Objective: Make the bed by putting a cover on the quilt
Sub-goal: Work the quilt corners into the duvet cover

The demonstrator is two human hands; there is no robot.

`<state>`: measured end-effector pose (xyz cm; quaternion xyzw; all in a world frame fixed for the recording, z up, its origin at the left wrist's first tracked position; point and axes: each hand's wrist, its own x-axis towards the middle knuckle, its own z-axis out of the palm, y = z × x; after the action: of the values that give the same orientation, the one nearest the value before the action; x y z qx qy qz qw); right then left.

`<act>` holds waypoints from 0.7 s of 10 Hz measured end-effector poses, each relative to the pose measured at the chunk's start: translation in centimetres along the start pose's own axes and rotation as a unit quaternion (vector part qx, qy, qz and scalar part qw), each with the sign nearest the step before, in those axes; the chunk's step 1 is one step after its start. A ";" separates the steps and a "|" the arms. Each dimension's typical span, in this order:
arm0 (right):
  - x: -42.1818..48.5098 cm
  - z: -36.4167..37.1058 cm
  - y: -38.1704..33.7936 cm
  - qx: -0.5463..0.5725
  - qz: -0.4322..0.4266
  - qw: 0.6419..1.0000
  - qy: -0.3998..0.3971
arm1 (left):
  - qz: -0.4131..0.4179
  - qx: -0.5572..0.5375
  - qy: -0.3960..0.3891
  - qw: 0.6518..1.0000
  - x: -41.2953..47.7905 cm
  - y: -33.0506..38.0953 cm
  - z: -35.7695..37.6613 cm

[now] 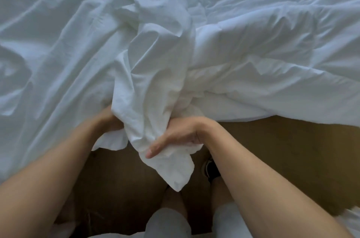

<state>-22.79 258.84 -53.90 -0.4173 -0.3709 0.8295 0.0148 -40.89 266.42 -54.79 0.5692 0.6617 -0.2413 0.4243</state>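
Nearest the camera: 2 legs in pale grey shorts (167,222), 1 dark shoe (212,169) on a brown floor (292,150). The person stood at the bed's near edge, both bare forearms reaching forward.

Right hand (175,136): fingers curled round a gathered bunch of the white cover (152,74), thumb laid out straight along the cloth, pointing left. Firm hold. Below the grip, a loose end of the cover hung off the bed edge and tapered to a point aimed down at the floor, between the legs.

Left hand (109,121): just beside the right, on the other side of the same bunch. Its fingers were hidden behind a fold, so I could not tell whether it gripped or only rested there.

From the 2 hands the cover rose as 1 thick crumpled ridge, its long axis running away from the person toward the far side of the bed, roughly up the middle of the view. To the left of the ridge the cover spread thin and flat, with creases fanning out across the mattress.

To the right lay the quilt (272,43), white, puffier, rumpled, touching the ridge along its length. Its near edge overhung the bedside above the floor.

Farther off, bedding filled the view to the top edge. Light was dim and bluish. More white cloth showed at the bottom-right corner.
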 end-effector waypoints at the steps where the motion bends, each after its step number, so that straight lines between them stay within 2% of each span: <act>1: -1.7 -1.3 1.6 -0.034 0.032 0.998 0.048 | 0.066 0.007 0.019 0.998 -0.4 0.0 0.0; 2: -3.0 -1.9 3.2 0.103 -0.041 0.985 0.133 | 0.139 -0.032 0.022 0.990 -0.3 -0.7 -0.3; 3: -3.4 -1.7 4.2 0.278 -0.095 0.945 0.141 | 0.159 -0.058 0.011 0.985 -0.5 -1.0 -1.2; 4: -2.7 -1.2 4.6 0.295 -0.063 0.944 0.134 | 0.189 -0.099 -0.002 0.977 -0.6 -1.4 -1.7; 5: -3.3 -1.8 4.4 0.176 -0.022 0.980 0.088 | 0.195 -0.094 0.001 0.976 -1.1 -1.8 -2.4; 6: -5.0 -3.1 4.0 0.022 0.038 0.998 0.045 | 0.194 -0.092 0.002 0.977 -1.3 -2.9 -3.5; 7: -6.5 -3.9 3.8 -0.015 0.065 0.987 0.145 | 0.208 -0.079 0.021 0.975 -2.1 -3.4 -4.1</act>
<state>-14.76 256.30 -53.32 -0.5568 -0.3494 0.7536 0.0088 -45.39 267.76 -51.44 0.6639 0.5550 -0.0828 0.4943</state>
